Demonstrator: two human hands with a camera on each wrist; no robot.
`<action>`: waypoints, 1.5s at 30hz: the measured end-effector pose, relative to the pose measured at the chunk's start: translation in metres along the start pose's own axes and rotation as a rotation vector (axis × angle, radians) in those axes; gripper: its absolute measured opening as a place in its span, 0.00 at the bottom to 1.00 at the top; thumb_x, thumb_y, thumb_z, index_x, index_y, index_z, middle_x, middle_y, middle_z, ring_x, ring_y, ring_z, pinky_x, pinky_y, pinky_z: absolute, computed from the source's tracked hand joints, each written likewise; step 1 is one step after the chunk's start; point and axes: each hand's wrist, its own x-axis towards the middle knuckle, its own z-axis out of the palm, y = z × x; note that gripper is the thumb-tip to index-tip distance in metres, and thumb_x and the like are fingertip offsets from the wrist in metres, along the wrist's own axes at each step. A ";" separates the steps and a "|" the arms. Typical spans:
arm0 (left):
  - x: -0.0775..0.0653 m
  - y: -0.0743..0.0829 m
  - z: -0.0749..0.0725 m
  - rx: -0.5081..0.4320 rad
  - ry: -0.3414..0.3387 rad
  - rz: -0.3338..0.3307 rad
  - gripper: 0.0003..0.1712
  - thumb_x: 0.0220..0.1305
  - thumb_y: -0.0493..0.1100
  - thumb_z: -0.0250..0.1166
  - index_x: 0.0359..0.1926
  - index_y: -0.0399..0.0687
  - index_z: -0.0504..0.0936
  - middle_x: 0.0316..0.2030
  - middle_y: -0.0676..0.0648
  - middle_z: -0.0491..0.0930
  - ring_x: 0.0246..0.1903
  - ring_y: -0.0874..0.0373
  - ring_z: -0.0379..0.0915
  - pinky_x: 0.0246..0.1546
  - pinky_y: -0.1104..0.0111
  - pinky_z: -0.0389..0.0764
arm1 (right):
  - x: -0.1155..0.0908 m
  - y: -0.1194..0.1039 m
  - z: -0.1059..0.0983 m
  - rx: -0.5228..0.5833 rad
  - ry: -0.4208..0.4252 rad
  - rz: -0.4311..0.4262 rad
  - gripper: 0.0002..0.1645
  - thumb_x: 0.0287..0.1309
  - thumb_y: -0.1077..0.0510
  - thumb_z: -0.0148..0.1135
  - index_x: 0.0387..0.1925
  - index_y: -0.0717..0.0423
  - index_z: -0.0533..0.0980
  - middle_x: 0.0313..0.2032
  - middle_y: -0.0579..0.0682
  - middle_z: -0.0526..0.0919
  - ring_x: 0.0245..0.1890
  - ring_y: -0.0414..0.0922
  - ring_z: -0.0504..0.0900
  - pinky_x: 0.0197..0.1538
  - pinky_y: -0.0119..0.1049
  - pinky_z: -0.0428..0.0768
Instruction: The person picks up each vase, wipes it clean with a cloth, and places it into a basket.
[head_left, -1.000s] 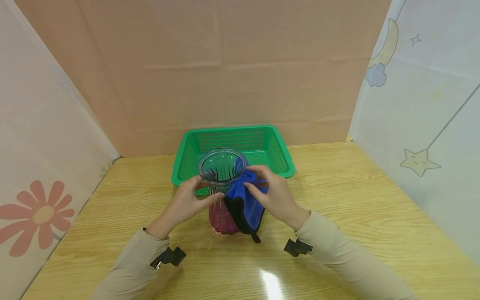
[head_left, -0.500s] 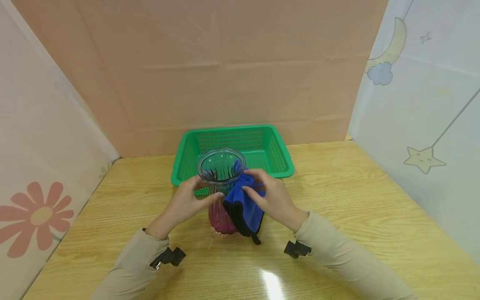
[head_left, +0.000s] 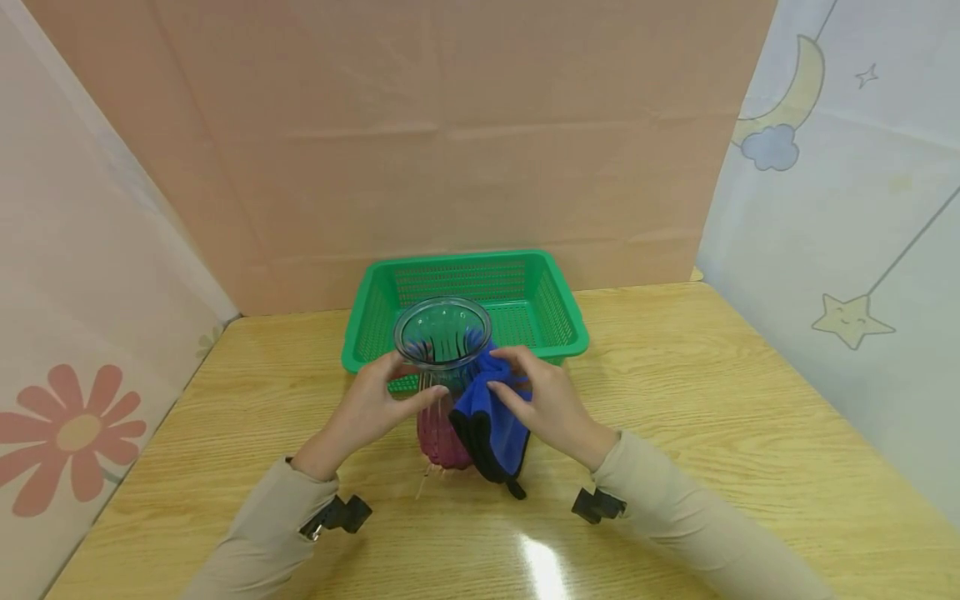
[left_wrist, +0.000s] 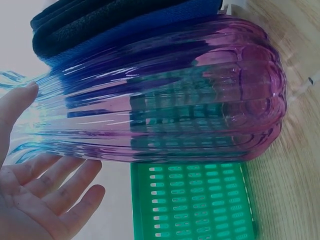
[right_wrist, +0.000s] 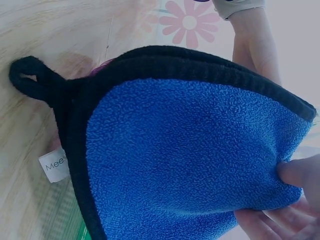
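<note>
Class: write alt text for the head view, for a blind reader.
A left hand holds a ribbed, pink-tinted vase; the right hand pinches a blue cloth beside it. Behind stands a green basket on a wood-grain table.

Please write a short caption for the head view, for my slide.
Left hand holds vase, right hand pinches blue cloth; green basket behind.

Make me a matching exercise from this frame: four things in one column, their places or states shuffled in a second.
1. Blue cloth with black edging
2. Ribbed, translucent glass vase
3. Green rectangular perforated plastic basket
4. Bare left hand

A. Behind the vase, on the wood-grain table
B. Upright, its lower part pink
C. At the vase's neck
D. Pinched in the bare right hand

Pairs: 1-D; 2-B; 3-A; 4-C
</note>
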 end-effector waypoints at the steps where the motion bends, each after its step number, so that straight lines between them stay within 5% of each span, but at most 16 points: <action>1: 0.000 0.000 0.000 -0.002 -0.001 -0.005 0.30 0.55 0.47 0.69 0.58 0.46 0.72 0.53 0.42 0.79 0.51 0.47 0.78 0.55 0.48 0.76 | 0.000 0.001 0.000 -0.001 0.000 -0.003 0.22 0.54 0.64 0.65 0.50 0.62 0.71 0.40 0.57 0.84 0.34 0.46 0.83 0.35 0.29 0.84; 45: 0.000 0.007 -0.001 0.052 0.031 -0.005 0.30 0.52 0.48 0.71 0.56 0.49 0.73 0.49 0.46 0.80 0.48 0.51 0.79 0.53 0.52 0.78 | -0.010 0.014 0.006 0.025 -0.114 0.028 0.21 0.55 0.65 0.62 0.50 0.63 0.70 0.44 0.61 0.83 0.42 0.53 0.84 0.41 0.36 0.85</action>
